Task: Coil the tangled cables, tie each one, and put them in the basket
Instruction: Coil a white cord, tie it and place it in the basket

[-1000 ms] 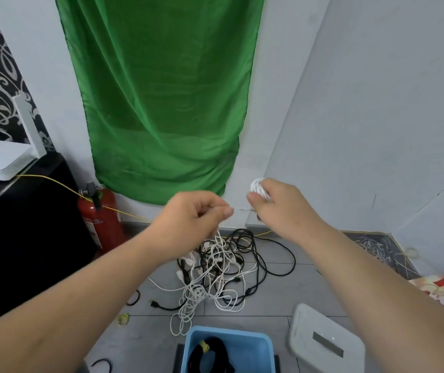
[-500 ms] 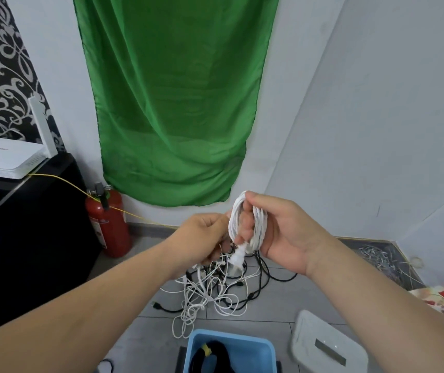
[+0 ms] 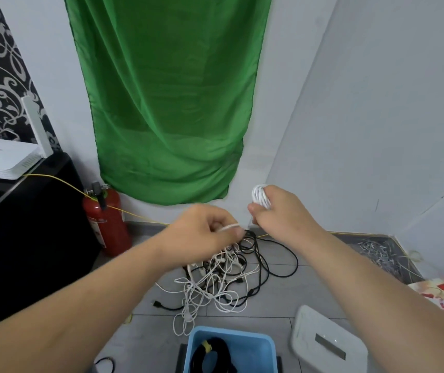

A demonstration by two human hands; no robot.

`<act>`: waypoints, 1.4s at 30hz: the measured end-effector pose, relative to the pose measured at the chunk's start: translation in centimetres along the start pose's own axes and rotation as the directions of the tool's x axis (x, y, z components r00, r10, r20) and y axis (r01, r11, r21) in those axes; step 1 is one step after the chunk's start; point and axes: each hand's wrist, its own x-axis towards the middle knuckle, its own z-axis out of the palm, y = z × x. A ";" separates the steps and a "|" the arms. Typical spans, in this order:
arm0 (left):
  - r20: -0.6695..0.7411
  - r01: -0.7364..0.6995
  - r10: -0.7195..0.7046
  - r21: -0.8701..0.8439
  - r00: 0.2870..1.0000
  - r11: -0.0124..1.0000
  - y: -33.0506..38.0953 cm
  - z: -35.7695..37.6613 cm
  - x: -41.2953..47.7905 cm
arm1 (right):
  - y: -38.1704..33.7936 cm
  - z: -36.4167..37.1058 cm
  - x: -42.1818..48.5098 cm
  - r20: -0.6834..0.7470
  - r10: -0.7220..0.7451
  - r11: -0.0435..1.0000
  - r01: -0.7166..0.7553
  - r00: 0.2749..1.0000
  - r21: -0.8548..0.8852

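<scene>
Gripping a small white coil (image 3: 260,196) in the right hand (image 3: 277,211), fingers curled round it, raised before the wall (image 3: 377,130) over the far edge of the floor (image 3: 282,300). Pinching a white strand (image 3: 229,228) between thumb and fingers of the left hand (image 3: 204,232), just beside the right. Blurred there, so cannot tell whether taut or slack; likely the free tail of that coil. Judged as the tying step: winding the tail round the loops.

To do it well: draw the tail snug across the middle of the loops, pin them flat under the right thumb, lay close turns side by side, then tuck the end through. Avoid hauling upward, with the tangle (image 3: 221,275) of white and black cables directly beneath on the floor and possibly joined to the strand.

For room: open floor between tangle and blue basket (image 3: 231,333) at the near edge, already holding one black coil (image 3: 215,356) banded in yellow. White stool (image 3: 328,343) just right of the basket; red extinguisher (image 3: 106,222) and black cabinet (image 3: 27,224) along the left edge, well apart from both hands. Bring the tied coil straight down and inward to the basket.
</scene>
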 end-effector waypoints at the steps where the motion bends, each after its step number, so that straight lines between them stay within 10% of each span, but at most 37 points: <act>1: -0.057 -0.031 0.031 -0.005 0.998 0.999 0.1 -0.9 0.0 | -0.3 -0.2 -0.3 0.076 -0.003 1.000 0.004 0.997 -0.019; 7: -0.380 -0.167 0.163 0.022 0.910 0.986 0.0 -3.1 -0.1 | -3.6 -0.6 -3.1 0.593 -0.093 0.801 -0.294 0.799 0.522; 17: 0.128 0.138 -0.164 0.187 0.978 0.973 -2.3 0.6 -0.2 | -5.0 -1.0 -1.2 0.273 -0.041 0.107 -0.267 0.961 0.958; 19: 0.212 0.132 -0.190 0.259 0.959 0.957 -2.1 1.4 -0.5 | -4.6 -1.1 -0.3 0.151 0.101 0.152 -0.165 0.983 0.975; 21: 0.254 0.124 -0.183 0.233 0.950 0.965 -1.4 2.1 -1.0 | -3.5 -0.7 0.3 -0.014 0.216 0.423 -0.081 0.976 0.902; 23: 0.246 0.073 -0.124 0.209 0.961 0.975 -0.3 2.2 -1.3 | -2.1 -0.2 0.6 -0.178 0.166 0.811 -0.032 0.970 0.584; 26: 0.073 -0.056 0.039 0.243 0.997 0.969 0.9 0.5 -1.0 | -0.9 0.5 0.5 -0.048 0.003 0.991 0.004 0.999 0.130; 33: -0.237 -0.117 0.162 0.193 0.958 0.974 0.0 -3.6 -0.5 | -3.8 0.7 -2.5 0.601 -0.078 0.871 -0.240 0.795 0.430; 37: -0.138 -0.045 0.054 0.066 0.989 0.997 -1.4 -3.5 -0.2 | -5.3 0.4 -3.0 0.561 -0.158 0.562 -0.393 0.813 0.728; 42: 0.065 0.155 -0.168 0.173 0.984 0.973 -2.9 -2.6 -0.4 | -5.0 -0.3 -1.6 0.392 0.101 0.241 -0.405 0.914 0.882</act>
